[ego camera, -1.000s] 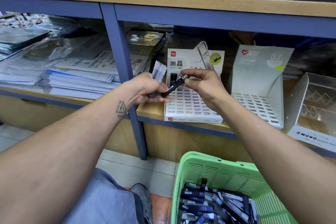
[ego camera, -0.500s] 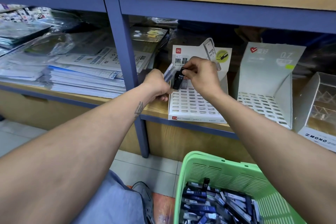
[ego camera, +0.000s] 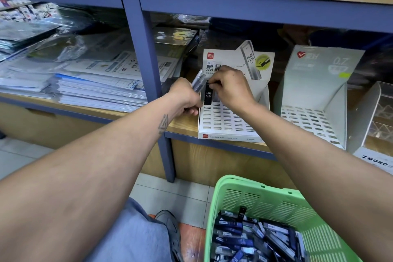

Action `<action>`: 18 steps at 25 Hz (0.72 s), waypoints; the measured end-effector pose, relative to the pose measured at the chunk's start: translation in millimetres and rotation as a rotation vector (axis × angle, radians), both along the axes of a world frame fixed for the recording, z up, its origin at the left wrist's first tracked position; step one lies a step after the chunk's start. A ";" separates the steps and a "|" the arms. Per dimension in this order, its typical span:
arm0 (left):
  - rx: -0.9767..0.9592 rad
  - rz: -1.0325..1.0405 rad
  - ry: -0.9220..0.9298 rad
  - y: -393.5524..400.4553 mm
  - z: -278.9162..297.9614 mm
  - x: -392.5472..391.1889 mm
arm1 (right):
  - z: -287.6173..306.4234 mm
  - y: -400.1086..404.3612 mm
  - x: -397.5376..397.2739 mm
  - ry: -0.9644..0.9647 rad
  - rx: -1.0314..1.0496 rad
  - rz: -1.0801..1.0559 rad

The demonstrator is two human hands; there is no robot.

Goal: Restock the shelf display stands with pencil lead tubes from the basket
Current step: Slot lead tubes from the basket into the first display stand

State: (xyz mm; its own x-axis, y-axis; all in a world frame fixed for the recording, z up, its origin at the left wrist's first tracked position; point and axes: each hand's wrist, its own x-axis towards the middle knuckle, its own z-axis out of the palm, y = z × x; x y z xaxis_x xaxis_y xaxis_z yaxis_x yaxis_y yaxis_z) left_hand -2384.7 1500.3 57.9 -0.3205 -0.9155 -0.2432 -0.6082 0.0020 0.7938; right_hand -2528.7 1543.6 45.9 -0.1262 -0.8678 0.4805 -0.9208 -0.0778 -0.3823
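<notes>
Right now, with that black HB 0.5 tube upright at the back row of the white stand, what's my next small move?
Probably press the black tube down until it seats, then release. The right hand pinches its top, and it stands in the back left corner of the slotted stand, whose other visible slots look unfilled. The left hand holds more tubes ready for the next slot.

The blue post (ego camera: 146, 66) bounds the bay just left of the white display stand (ego camera: 225, 121), the grey stand (ego camera: 314, 100) stands near its right, and the shelf's blue rail (ego camera: 255, 9) hangs overhead; the front slots lie open.
</notes>
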 end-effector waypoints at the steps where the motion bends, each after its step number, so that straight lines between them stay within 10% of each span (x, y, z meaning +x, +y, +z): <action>1: 0.003 0.000 0.002 0.1 -0.4 0.4 | -0.8 2.4 1.8 0.025 0.008 -0.023; 6: 0.012 0.002 0.050 -0.5 9.3 7.0 | -1.3 13.9 5.1 0.015 0.028 -0.079; 11: 0.390 -0.211 0.365 11.4 25.9 16.2 | 16.8 34.6 4.6 -0.968 0.044 0.100; 18: 0.534 -0.396 0.421 34.5 31.4 10.1 | 19.0 59.7 -6.7 -1.251 0.096 0.138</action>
State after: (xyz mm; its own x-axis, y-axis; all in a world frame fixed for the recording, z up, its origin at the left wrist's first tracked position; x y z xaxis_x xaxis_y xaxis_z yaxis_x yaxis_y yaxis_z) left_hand -2374.6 1534.8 89.2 -0.7615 -0.5068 -0.4040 -0.2902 -0.2908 0.9117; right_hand -2535.5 1603.3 64.9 -0.3535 -0.9349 0.0326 0.0873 -0.0677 -0.9939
